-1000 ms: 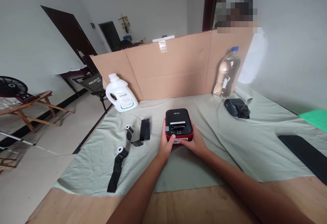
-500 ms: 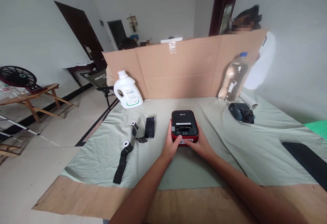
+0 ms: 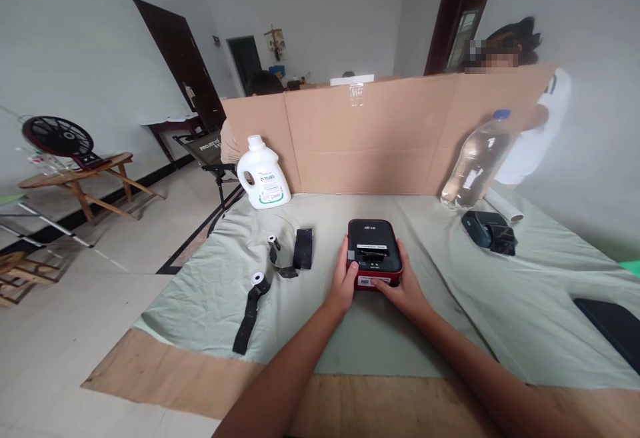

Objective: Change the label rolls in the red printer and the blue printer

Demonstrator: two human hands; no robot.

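Observation:
A small black-topped printer with red sides (image 3: pixel 376 231) sits on the cloth, with a slot in its top and a white label on its front. My left hand (image 3: pixel 344 286) grips its left side, the thumb at the front left corner. From the right, my right hand (image 3: pixel 409 286) clasps it, with the thumb against the front label. To the left lie two partly unwound paper rolls with dark outer faces: the near roll (image 3: pixel 259 282) trails a strip toward me, while the far roll (image 3: pixel 273 243) leads to a flat dark piece (image 3: pixel 303 249).
A cardboard screen (image 3: pixel 370 145) closes off the back. Before it stand a white jug (image 3: pixel 264 175) and a clear bottle with a blue cap (image 3: pixel 477 161). At right are a dark device (image 3: pixel 483 225), a white tube (image 3: pixel 504 206) and a phone (image 3: pixel 613 328). A person is behind the screen.
The whole view has shifted, so things appear farther right. My left thumb has slid toward the printer's left corner, showing more of the front label. Both hands still hold the printer.

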